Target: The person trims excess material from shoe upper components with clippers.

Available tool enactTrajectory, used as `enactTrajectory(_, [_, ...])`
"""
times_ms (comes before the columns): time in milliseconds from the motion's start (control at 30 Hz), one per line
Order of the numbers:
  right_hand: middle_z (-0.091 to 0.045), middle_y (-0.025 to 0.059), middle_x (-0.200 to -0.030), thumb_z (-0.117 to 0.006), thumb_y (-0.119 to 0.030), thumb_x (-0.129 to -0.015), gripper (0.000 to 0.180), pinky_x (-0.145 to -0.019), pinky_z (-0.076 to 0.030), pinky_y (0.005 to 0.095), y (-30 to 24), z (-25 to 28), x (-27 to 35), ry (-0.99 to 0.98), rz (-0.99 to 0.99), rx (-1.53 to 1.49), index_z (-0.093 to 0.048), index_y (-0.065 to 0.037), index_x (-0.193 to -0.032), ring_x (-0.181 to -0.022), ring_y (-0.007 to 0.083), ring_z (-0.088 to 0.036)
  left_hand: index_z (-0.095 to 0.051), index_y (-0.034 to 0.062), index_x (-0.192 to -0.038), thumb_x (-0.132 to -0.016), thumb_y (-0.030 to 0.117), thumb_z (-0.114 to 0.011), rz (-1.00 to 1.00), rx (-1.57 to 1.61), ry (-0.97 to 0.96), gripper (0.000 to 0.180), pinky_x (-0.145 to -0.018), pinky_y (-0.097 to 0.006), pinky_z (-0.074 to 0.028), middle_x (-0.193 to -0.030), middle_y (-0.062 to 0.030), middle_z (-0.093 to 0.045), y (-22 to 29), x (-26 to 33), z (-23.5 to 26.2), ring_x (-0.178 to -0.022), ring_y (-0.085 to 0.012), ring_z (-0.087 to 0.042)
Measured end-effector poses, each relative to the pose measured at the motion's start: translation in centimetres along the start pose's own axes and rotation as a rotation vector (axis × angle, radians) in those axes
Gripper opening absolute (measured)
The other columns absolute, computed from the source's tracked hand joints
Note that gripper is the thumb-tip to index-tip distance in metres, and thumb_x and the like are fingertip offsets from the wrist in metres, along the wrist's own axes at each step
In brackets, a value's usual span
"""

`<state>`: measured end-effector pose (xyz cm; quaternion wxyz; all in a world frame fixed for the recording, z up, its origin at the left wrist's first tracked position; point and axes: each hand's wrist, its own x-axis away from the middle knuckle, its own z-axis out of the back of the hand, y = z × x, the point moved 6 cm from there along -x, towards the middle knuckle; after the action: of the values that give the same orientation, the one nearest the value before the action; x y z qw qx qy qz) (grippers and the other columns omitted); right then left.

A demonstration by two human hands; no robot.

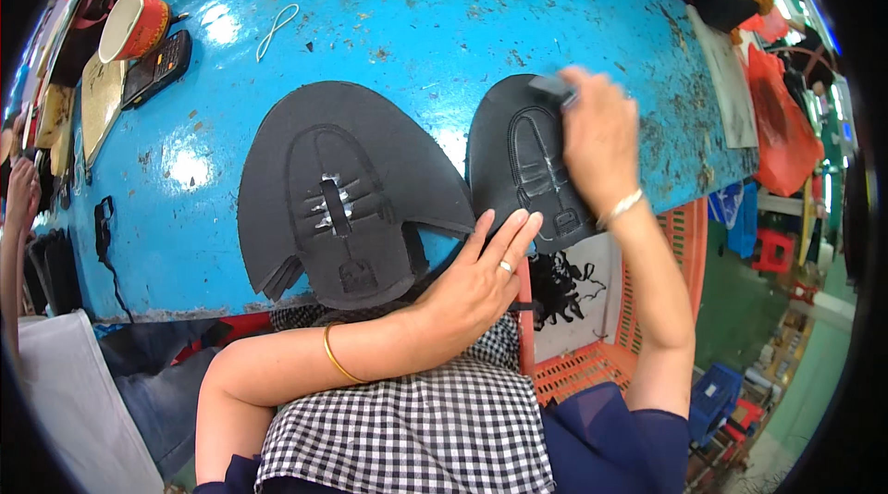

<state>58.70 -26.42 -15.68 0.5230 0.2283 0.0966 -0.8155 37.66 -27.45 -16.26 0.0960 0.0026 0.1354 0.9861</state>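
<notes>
- Head view: narrower black piece (499, 150) lies at one o'clock on the blue table (416, 31).
- Left hand (483, 274) flat, fingers outstretched, on its seven o'clock edge.
- Right hand (601, 142), blurred, clamped on grey block (549, 87) near its one o'clock edge.
- Wider black piece (375, 175) at nine o'clock.

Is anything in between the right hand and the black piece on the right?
Yes: a small dark grey thing, too blurry to name. The right hand holds it at the upper edge of the black piece. Nothing visible separates the left hand from it.
</notes>
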Motion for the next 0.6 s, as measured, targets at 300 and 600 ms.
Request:
enactTrajectory(300, [-0.062, 0.0087, -0.100, -0.057, -0.011, -0.091, 0.028, -0.078, -0.040, 0.0445, 1.9, -1.6, -2.8, 0.062, -0.061, -0.089, -0.058, -0.013, -0.119, -0.093, 0.0309, -0.058, -0.065, 0.0032, -0.081, -0.086, 0.015, -0.061, -0.025, 0.062, -0.015, 0.014, -0.120, -0.056, -0.022, -0.160, -0.0292, -0.023, 0.7, 0.1, 0.8, -0.150, -0.0393, -0.024])
enactTrajectory(600, [-0.059, 0.0108, -0.105, -0.078, -0.028, -0.081, 0.056, -0.091, -0.041, 0.0417, -0.7, 4.3, 6.4, -0.365, -0.232, -0.482, -0.055, -0.008, -0.129, -0.099, 0.0279, -0.057, -0.066, 0.0030, -0.087, -0.086, 0.016, -0.060, 0.043, 0.041, -0.005, 0.014, -0.121, -0.055, -0.020, -0.162, -0.0274, -0.021, 0.2, 0.4, -0.3, -0.152, -0.0373, -0.021])
